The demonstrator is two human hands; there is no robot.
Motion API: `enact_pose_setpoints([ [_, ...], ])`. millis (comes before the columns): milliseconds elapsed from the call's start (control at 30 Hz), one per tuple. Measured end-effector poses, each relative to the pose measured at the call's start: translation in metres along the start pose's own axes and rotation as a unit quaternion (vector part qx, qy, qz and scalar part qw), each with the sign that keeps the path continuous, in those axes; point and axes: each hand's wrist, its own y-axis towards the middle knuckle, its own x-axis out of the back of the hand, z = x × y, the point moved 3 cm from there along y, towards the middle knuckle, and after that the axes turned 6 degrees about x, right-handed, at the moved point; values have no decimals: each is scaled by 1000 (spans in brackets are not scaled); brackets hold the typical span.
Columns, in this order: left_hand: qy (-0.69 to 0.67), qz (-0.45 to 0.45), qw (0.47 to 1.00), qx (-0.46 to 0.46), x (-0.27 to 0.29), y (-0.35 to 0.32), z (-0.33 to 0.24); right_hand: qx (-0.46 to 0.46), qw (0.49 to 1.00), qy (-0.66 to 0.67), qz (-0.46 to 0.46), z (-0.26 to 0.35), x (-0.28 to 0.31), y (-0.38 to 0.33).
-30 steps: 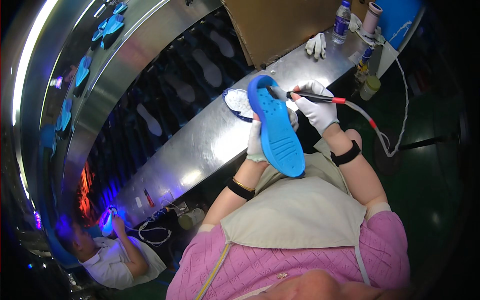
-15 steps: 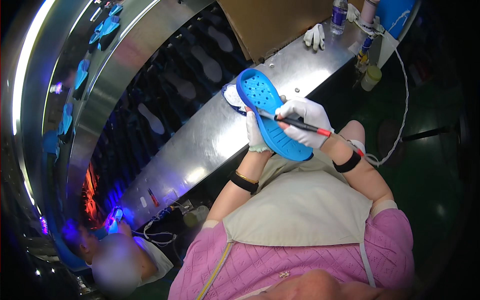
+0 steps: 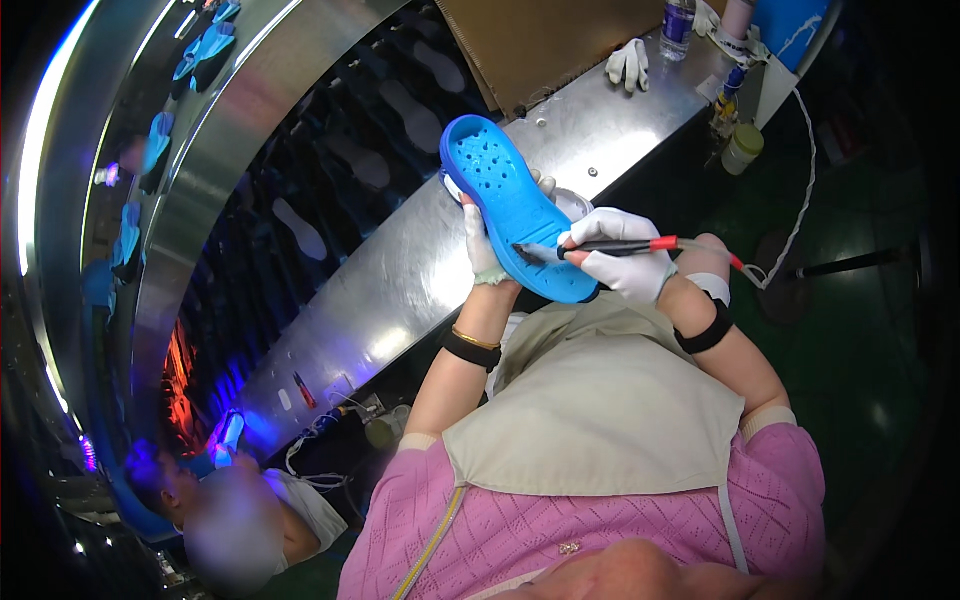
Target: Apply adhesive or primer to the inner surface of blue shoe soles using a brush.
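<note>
My left hand (image 3: 482, 245), in a white glove with bare fingertips, is closed around the side of a blue shoe sole (image 3: 515, 195) and holds it tilted, inner face up. Holes dot its far end and grooves cross its near end. In my right hand (image 3: 630, 268), also gloved, is a brush (image 3: 605, 247) with a black handle, a red collar and a thin hose. The brush's dark tip lies on the grooved end of the sole. A pale round dish (image 3: 572, 204) shows partly behind the sole.
A metal bench (image 3: 375, 295) runs alongside a conveyor (image 3: 350, 160) carrying pale soles. A glove (image 3: 628, 66), a bottle (image 3: 677, 30) and a cardboard box (image 3: 540, 45) stand at the far end. A co-worker (image 3: 260, 500) sits lower left. A white hose (image 3: 808, 170) hangs at right.
The sole has shifted left and slightly up in my left hand. The brush tip has moved from the middle of the sole to its near, grooved end.
</note>
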Motion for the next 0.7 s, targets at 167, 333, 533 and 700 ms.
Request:
enact_pose_setpoints([
  [167, -46, 39, 998, 21, 11, 4, -9, -121, 984, 131, -22, 1, -9, -5],
  [333, -119, -53, 991, 10, -56, -20, 5, -88, 989, 61, -97, -6, 18, 16],
  [533, -50, 70, 996, -5, -46, -10, 9, 52, 990, 111, -68, 8, -14, 6],
  [700, -54, 50, 997, -37, -47, -6, 4, -12, 988, 82, -132, 4, -10, 2],
])
